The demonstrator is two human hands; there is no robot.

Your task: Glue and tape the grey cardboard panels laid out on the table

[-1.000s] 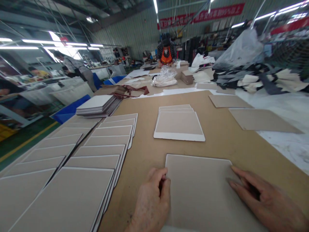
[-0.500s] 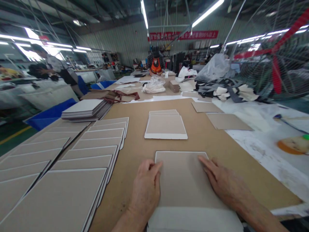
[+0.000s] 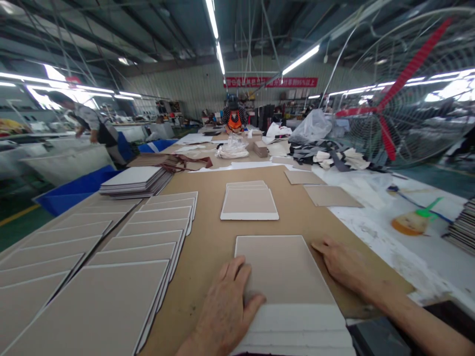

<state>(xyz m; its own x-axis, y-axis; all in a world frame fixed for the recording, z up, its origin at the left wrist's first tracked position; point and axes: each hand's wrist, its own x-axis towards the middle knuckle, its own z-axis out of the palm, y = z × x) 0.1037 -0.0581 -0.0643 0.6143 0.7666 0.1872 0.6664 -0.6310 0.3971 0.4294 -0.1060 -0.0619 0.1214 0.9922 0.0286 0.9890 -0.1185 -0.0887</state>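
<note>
In front of me lies a stack of beige rectangular panels (image 3: 282, 277) with white edges, fanned so that several white strips show at the near end. My left hand (image 3: 230, 296) rests on its left edge, fingers apart and thumb over the top panel. Just right of the stack, apart from its edge, my right hand (image 3: 337, 259) is low over the table with fingers stretched toward the stack; nothing shows in it. Farther up the table is a smaller fanned stack of similar panels (image 3: 249, 202).
Overlapping rows of panels (image 3: 122, 287) cover the table's left side, with a pile of boards (image 3: 129, 180) behind. Loose beige sheets (image 3: 332, 196) lie to the right. A bottle with a green nozzle (image 3: 411, 223) and a large fan (image 3: 378, 109) stand farther right. Co-workers are beyond.
My left hand has gone from pinching the panel's left edge to lying spread on it. My right hand has come off the panel to the right. The camera view has shifted.
</note>
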